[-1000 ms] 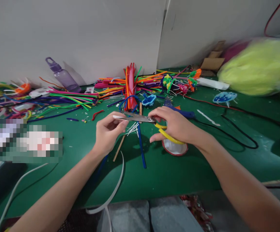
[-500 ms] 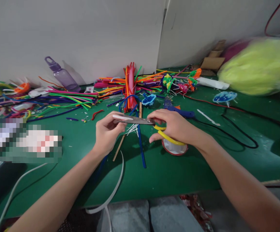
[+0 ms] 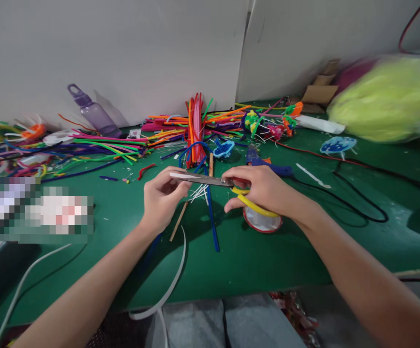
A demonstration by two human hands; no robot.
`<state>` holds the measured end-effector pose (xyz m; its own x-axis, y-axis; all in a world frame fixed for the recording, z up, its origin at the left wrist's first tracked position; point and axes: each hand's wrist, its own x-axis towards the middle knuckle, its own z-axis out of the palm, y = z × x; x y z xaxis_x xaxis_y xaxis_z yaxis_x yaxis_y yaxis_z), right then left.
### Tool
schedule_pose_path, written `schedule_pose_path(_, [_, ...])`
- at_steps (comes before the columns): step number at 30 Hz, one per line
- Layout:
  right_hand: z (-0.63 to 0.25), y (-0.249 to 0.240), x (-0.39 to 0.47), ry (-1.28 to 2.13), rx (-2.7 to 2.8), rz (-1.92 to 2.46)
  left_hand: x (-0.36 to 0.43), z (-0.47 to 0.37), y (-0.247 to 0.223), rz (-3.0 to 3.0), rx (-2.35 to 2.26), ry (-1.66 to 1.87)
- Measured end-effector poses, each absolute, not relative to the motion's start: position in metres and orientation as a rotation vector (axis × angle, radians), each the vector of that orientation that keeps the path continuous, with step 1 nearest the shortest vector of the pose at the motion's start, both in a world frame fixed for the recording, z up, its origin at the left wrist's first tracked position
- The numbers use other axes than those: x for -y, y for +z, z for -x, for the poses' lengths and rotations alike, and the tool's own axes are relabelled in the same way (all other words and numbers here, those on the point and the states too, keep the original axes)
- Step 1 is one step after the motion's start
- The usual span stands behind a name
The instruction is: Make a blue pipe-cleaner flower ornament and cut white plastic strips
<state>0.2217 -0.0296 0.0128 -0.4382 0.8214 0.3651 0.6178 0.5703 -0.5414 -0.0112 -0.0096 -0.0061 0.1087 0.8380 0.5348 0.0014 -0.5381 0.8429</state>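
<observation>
My right hand [image 3: 259, 191] grips the yellow handles of a pair of scissors [image 3: 210, 180], whose blades point left and look nearly together. At the blade tips, my left hand [image 3: 164, 198] is closed in a pinch; what lies between its fingers is too small to name. Short white strips [image 3: 200, 192] lie below the blades, beside a blue pipe cleaner [image 3: 212, 227] and a thin wooden stick [image 3: 178, 222]. Under my right hand stands a white roll with a red rim [image 3: 264, 223]. A white ribbon [image 3: 179, 270] curves down over the table's front edge.
Bundles of coloured pipe cleaners [image 3: 195, 130] lie along the wall, with a purple bottle [image 3: 99, 116] to their left. A blue glue gun [image 3: 271, 167] with a black cord is behind my right hand. A bag of yellow-green material [image 3: 384, 101] sits at the back right.
Both hands and the scissors hold almost the same place. My left thumb has shifted slightly right along the blade tips.
</observation>
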Motion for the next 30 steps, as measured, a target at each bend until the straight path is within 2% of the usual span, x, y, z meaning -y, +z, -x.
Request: schedule_pose_path(30, [-0.2248, 0.0133, 0.0323, 0.289, 2.257, 1.249, 0.0084, 0.0138, -0.0046, -1.751, -0.927, 1.439])
